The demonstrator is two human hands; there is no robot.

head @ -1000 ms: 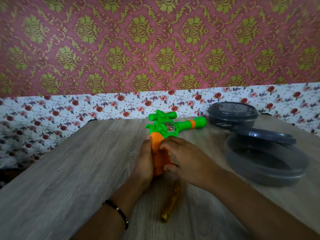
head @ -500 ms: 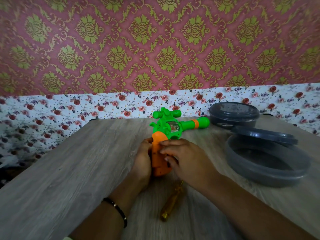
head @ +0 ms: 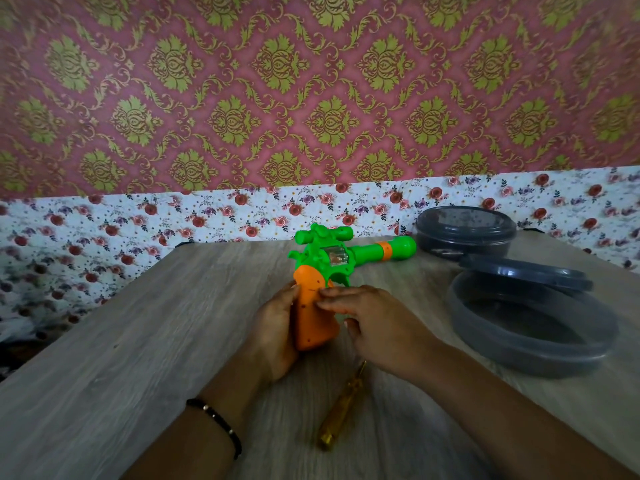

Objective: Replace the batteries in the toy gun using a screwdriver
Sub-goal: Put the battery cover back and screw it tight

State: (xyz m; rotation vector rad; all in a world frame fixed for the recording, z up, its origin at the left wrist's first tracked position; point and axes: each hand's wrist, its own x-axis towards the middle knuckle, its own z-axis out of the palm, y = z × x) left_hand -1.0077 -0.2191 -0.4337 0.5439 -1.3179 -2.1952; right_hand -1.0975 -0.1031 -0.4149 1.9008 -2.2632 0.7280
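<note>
Grey wood-grain table fills the lower frame, and nearest the camera, at lower centre, lies the amber-handled screwdriver, untouched, its tip pointing up toward the hands; it looks parked within reach for the screw. Just above it, mid-frame, the left hand curls round the back of the toy gun, gripping its orange handle to steady it, probably so the battery cover faces up. The right hand rests its fingertips on the handle's side, thumb tucked under; whether it pinches or only presses I cannot tell. The green barrel points to the upper right. At right sits an open grey container with its lid leaning on the far rim; beyond it, a closed container stands against the flowered wallpaper.
</note>
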